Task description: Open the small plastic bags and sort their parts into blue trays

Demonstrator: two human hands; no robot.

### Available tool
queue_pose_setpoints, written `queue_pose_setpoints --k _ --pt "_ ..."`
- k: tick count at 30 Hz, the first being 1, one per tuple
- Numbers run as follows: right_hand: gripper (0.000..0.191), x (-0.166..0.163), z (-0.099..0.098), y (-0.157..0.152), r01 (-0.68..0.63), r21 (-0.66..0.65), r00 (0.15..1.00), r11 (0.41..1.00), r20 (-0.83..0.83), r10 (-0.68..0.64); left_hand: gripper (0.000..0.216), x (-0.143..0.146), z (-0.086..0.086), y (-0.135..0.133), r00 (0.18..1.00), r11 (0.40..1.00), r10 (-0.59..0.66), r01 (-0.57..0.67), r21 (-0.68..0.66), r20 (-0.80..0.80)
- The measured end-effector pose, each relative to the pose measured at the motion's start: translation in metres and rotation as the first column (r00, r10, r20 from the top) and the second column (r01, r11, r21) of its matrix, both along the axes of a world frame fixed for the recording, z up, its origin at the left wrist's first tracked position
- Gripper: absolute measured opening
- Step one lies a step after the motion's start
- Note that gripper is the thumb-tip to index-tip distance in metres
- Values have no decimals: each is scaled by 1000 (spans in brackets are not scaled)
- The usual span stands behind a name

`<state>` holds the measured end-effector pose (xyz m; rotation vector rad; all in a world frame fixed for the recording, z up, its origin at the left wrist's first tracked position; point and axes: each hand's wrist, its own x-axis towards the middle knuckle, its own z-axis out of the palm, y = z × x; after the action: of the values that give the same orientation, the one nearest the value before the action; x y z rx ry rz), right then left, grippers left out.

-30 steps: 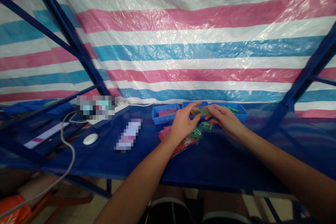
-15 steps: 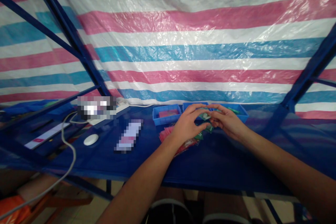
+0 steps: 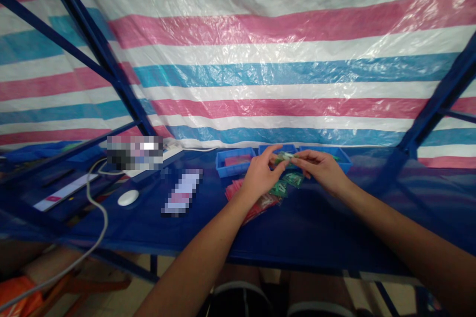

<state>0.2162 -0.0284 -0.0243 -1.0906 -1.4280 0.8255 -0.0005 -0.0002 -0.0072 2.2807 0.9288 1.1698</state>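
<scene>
Between my two hands is a small green plastic packet (image 3: 285,157), pinched from both sides above the table. My left hand (image 3: 260,173) grips its left side with thumb and fingers. On its right edge the fingertips of my right hand (image 3: 322,168) are closed. Below them lie green packets (image 3: 293,180) with white print, apart from the one held. A spread of red packets (image 3: 236,188) lies under and beside my left wrist, partly hidden by it.
Behind my hands stand a left blue bin (image 3: 235,171) with red packets, a middle blue bin (image 3: 277,149) and a right blue bin (image 3: 344,161) with green contents. Leftward lie a blurred phone (image 3: 183,190), a white oval object (image 3: 128,198) and a cable (image 3: 105,218). Striped sheeting (image 3: 278,74) hangs behind.
My fingers have closed on a green packet and lifted it between both hands. My hands have drawn slightly apart, showing more of the green packets below.
</scene>
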Motion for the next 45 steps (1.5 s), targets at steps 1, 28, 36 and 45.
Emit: queue_pose_setpoints --k 1,28,36,45 --pt "43 4 1 2 60 75 996 995 65 -65 46 0 -1 0 999 1000 -6 6 6 -38" --pt "25 73 18 16 262 575 664 775 475 -577 40 -4 -22 8 840 991 -28 96 98 -542" --pt "23 96 9 29 122 429 500 895 752 -429 27 -5 -20 9 843 989 -63 124 80 -534" --pt "45 71 15 17 133 423 524 896 738 -426 32 -5 -13 8 918 991 -24 73 111 -395"
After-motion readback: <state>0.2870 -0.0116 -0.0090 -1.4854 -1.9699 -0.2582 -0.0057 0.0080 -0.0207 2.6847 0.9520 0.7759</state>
